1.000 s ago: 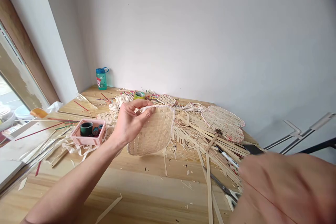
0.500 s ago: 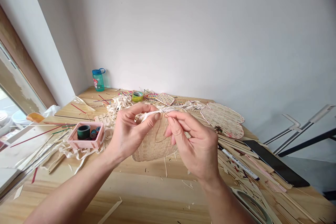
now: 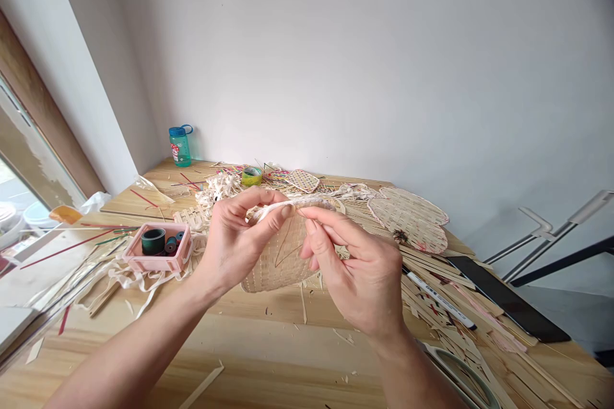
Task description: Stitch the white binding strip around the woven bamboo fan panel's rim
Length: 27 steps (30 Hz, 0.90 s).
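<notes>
A woven bamboo piece with a pale cloth strip along its top edge is held up over the table. My left hand pinches that bound edge between thumb and fingers. Close by on the right, my right hand is closed in a pinch at the edge, on a thin needle that is mostly hidden by the fingertips. A brown thread hangs in a loop in front of the weave, between the two hands.
On the left stands a pink basket with tape and thread spools. A blue bottle is at the back. Woven pieces, a marker, a black phone-like slab and a tape roll lie right, among bamboo strips.
The needle, visible between the hands before, is now mostly covered by my right fingertips at the edge. The thread loop has changed shape and hangs wider. My left hand keeps its place.
</notes>
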### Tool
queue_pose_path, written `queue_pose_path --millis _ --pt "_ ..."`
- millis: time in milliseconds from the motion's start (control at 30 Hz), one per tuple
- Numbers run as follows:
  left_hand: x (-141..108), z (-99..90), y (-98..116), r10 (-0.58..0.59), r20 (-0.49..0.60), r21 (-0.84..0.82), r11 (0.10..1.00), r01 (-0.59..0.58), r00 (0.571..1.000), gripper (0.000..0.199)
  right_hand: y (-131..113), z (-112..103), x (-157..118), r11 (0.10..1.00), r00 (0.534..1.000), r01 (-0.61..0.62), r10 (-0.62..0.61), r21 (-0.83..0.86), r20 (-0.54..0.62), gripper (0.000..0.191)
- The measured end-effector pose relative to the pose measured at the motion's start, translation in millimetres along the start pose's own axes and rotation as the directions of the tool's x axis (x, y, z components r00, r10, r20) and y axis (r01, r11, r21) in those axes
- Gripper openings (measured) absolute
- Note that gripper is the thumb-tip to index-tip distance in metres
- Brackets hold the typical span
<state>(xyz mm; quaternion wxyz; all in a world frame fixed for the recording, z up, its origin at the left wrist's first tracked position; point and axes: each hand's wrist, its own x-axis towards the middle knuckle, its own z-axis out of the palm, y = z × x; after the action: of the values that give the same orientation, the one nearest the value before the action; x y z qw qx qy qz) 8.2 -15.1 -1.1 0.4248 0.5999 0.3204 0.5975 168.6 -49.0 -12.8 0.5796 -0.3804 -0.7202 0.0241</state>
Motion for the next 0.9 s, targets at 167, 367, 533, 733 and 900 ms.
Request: queue_pose_path --millis 167,367,533,733,900 --pt "0 0.1 1 -0.004 0.005 0.014 1.000 0.004 1.000 0.015 0 0 0 0.999 0.999 -0.033 0.032 0.025 0.018 0.019" --pt "-2 0.1 1 -0.017 0.017 0.021 1.000 0.017 1.000 0.018 0 -1 0 0.998 0.998 -0.042 0.040 0.038 0.041 0.019" --pt "-1 1.0 -1 0.024 0.013 0.043 0.999 -0.024 1.000 0.019 -1 -3 1 0.997 0.996 -0.066 0.063 0.049 0.065 0.020" --pt "-1 -1.4 -8 0.349 0.057 0.290 0.891 -0.350 0.935 0.009 -2 -5 3 0.995 0.992 -0.089 0.085 0.046 0.098 0.022" --pt "-2 -1.8 -11 0.596 0.186 0.562 0.588 -0.582 0.781 0.006 -2 -9 2 0.991 0.986 -0.117 0.107 0.071 0.126 0.021"
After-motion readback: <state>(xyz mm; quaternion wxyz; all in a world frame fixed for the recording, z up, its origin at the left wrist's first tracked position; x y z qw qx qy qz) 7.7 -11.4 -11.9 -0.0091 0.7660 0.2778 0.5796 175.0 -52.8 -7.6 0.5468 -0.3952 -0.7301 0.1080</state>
